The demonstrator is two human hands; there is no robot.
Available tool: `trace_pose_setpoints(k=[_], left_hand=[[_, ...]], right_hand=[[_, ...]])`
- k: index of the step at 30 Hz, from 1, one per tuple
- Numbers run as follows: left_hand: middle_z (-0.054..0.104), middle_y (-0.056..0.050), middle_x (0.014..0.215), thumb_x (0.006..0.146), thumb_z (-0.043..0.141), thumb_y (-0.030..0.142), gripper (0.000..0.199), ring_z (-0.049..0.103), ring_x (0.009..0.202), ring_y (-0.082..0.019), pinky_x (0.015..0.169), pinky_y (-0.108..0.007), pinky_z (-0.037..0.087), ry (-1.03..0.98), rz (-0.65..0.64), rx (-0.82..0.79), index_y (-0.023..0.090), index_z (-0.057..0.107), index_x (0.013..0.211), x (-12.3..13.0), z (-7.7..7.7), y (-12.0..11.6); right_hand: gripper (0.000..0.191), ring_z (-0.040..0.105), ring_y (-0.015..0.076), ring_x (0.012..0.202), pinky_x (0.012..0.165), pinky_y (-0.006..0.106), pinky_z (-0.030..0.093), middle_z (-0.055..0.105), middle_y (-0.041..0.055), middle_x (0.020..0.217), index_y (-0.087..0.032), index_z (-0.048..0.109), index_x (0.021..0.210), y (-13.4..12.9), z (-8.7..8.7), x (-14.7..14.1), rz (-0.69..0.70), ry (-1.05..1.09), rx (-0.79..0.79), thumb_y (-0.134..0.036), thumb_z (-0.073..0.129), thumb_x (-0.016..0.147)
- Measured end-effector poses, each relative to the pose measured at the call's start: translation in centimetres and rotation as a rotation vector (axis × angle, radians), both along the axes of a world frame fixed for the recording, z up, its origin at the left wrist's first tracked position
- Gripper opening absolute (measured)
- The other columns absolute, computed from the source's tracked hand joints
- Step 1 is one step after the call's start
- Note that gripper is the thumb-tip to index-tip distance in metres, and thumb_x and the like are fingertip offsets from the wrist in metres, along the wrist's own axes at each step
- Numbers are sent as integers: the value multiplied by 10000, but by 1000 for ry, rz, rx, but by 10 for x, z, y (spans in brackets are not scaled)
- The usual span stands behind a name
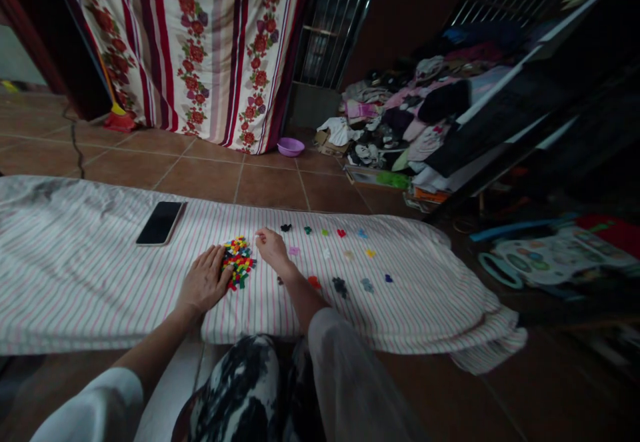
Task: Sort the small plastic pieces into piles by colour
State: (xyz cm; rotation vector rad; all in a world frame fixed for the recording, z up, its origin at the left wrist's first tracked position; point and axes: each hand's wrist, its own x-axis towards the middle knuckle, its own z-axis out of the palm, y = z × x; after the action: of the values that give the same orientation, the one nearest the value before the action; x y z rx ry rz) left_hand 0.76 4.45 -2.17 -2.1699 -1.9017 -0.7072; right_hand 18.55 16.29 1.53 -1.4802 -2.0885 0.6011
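A mixed pile of small coloured pieces (241, 263), like tiny plastic bricks, lies on the striped cloth. My left hand (204, 278) rests beside it, fingers stretched out and touching the pile's left edge. Just right of the pile, my right hand (271, 247) is pinched closed; a pale speck shows at its fingertips, too small to name. Small single-colour groups spread to the right: black pieces (285, 227), red pieces (341, 233), pink pieces (294, 251), yellow pieces (370, 253), orange pieces (314, 282) and dark grey pieces (340, 287). My right forearm partly covers a brown group (280, 281).
A phone (160, 223) lies left of the pile on the cloth (90, 262). Past the far edge are a purple basin (291, 147), a floral curtain (200, 49) and a red broom (120, 121). Heaped clothes (400, 109) fill the back right.
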Motion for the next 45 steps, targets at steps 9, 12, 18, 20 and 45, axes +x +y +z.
trace_pose_setpoints(k=[9,12,18,20,45], left_hand=[[552,-186,1356,937,303,433,551,442,1335,-302,1083,-493,391,-20,9,-25,102,449,1351,0,-2,1],[549,-182,1362,934,299,435,548,449,1330,-298,1081,-495,388,-25,6,-33,109,451,1347,0,-3,1],[558,-177,1353,932,296,444,538,457,1325,-293,1083,-487,387,-9,1,-37,112,483,1313,-2,-5,2],[556,-181,1353,932,299,440,523,457,1325,-297,1085,-492,384,-3,-10,-43,113,505,1284,-3,-6,2],[565,-175,1345,929,299,427,511,459,1323,-302,1068,-513,399,3,-26,-39,137,501,1298,-3,-4,1]], right_hand=[[274,632,139,831,789,231,456,712,27,916,-199,701,1015,2,21,89,-124,-3,105,-161,488,846],[265,629,144,864,817,231,449,710,42,932,-178,707,999,-1,28,122,-172,-52,131,-149,497,840],[271,630,146,883,828,228,441,709,57,972,-168,710,1021,-8,29,175,-285,-164,93,-136,506,845],[265,630,144,891,838,229,435,711,53,976,-176,715,1008,-9,26,185,-301,-215,61,-125,515,841],[361,649,151,929,877,242,464,723,45,972,-197,726,989,-11,5,194,-315,-213,-15,-42,510,745]])
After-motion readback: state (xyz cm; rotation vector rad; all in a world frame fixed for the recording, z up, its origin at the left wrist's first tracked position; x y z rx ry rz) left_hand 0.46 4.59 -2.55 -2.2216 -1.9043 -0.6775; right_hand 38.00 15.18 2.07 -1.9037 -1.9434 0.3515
